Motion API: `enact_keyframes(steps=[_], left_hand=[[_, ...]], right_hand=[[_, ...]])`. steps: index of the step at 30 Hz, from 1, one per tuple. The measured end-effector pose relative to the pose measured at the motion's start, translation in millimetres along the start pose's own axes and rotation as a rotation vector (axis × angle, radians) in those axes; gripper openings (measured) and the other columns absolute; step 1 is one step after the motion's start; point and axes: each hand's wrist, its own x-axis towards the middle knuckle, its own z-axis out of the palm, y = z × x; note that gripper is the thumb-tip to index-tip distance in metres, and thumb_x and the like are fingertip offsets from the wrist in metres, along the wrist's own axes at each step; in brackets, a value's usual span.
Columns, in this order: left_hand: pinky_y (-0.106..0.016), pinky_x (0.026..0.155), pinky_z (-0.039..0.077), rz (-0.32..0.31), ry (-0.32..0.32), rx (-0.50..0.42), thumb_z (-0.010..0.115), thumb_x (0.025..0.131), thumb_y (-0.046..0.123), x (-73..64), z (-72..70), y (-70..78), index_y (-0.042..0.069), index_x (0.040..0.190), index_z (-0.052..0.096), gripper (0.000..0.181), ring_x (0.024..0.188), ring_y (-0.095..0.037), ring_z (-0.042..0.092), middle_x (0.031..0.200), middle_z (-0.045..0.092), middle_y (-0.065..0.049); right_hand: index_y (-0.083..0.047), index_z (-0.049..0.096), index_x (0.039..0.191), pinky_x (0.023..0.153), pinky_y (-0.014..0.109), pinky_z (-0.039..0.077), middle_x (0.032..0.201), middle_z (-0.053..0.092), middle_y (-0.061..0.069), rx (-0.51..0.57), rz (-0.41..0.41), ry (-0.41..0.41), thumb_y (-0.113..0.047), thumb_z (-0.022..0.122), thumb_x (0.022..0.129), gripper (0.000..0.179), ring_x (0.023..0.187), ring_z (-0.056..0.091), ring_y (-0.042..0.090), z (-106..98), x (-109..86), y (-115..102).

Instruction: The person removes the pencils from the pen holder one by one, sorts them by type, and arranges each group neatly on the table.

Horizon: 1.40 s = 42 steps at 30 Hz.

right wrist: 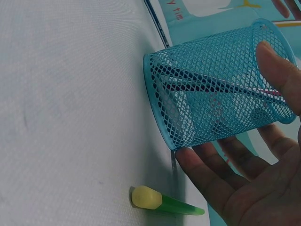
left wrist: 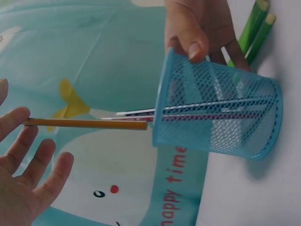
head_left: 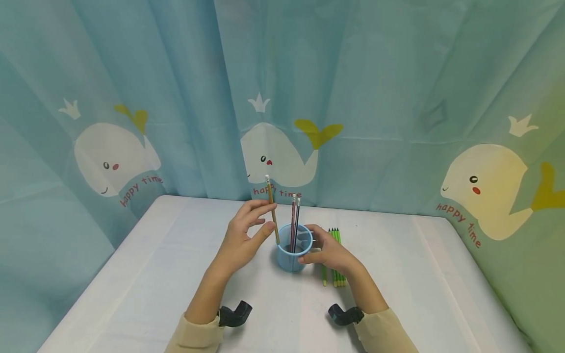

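My left hand (head_left: 244, 236) pinches a yellow pencil (left wrist: 99, 124) near its eraser end. The pencil points downward, its lower end right at the rim of a light blue mesh pencil cup (head_left: 288, 264). Around the far right side of the cup curls my right hand (head_left: 330, 251), thumb near the upper rim and fingers along the mesh. Inside the cup lean a reddish pencil (head_left: 293, 211) and a dark pencil (head_left: 297, 214), their eraser ends up. In the right wrist view both show through the mesh.
Several green pencils (head_left: 339, 280) lie side by side on the white table (head_left: 145, 274), just right of the cup and partly behind my right hand. One green pencil (head_left: 324, 277) lies slightly apart. A whale-print curtain (head_left: 375, 98) hangs behind the table.
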Motion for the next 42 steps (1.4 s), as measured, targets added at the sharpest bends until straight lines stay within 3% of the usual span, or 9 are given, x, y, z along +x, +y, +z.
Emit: enact_keyframes(steps=[8, 18, 26, 34, 42], left_hand=[[-0.033, 0.097, 0.056, 0.038, 0.074, 0.004, 0.067, 0.095, 0.009, 1.2, -9.8, 2.0, 0.01, 0.134, 0.063, 0.039, 0.126, -0.022, 0.053, 0.135, 0.054, -0.007], [-0.032, 0.089, 0.059, 0.003, 0.226, -0.137, 0.066, 0.094, 0.001, 2.9, -16.8, 2.1, 0.003, 0.121, 0.066, 0.027, 0.106, -0.019, 0.066, 0.123, 0.06, -0.01], [-0.024, 0.08, 0.06, -0.019, 0.254, -0.193, 0.064, 0.093, -0.006, 2.9, -21.2, -2.4, -0.002, 0.113, 0.062, 0.021, 0.093, -0.012, 0.066, 0.114, 0.061, -0.012], [-0.026, 0.076, 0.061, -0.145, 0.302, -0.287, 0.064, 0.094, -0.002, 4.2, -26.7, -16.6, -0.004, 0.125, 0.052, 0.033, 0.09, -0.016, 0.063, 0.114, 0.057, -0.015], [-0.025, 0.075, 0.061, -0.35, 0.353, -0.336, 0.062, 0.097, 0.002, 2.3, -35.3, -33.8, 0.005, 0.131, 0.053, 0.036, 0.088, -0.015, 0.067, 0.111, 0.056, -0.009]], right_hand=[[-0.011, 0.046, 0.144, 0.105, 0.057, 0.044, 0.139, 0.055, 0.014, -0.002, -0.016, -0.009, -0.01, 0.083, 0.077, 0.076, 0.126, 0.053, 0.039, -1, -0.3, 1], [-0.012, 0.045, 0.144, 0.108, 0.059, 0.042, 0.141, 0.053, 0.012, -0.006, 0.002, -0.001, -0.011, 0.084, 0.077, 0.078, 0.131, 0.05, 0.04, -2, 0.7, 0], [-0.012, 0.045, 0.144, 0.104, 0.056, 0.045, 0.14, 0.054, 0.014, 0.006, 0.004, -0.005, -0.01, 0.084, 0.077, 0.077, 0.129, 0.051, 0.04, -2, 1.0, 0], [-0.012, 0.045, 0.144, 0.101, 0.052, 0.047, 0.138, 0.055, 0.015, 0.01, 0.009, -0.01, -0.01, 0.083, 0.078, 0.076, 0.127, 0.052, 0.039, -2, 0.3, -1], [-0.012, 0.045, 0.144, 0.101, 0.053, 0.048, 0.139, 0.054, 0.015, 0.019, 0.011, -0.015, -0.01, 0.083, 0.078, 0.077, 0.128, 0.051, 0.04, -1, 0.0, -1]])
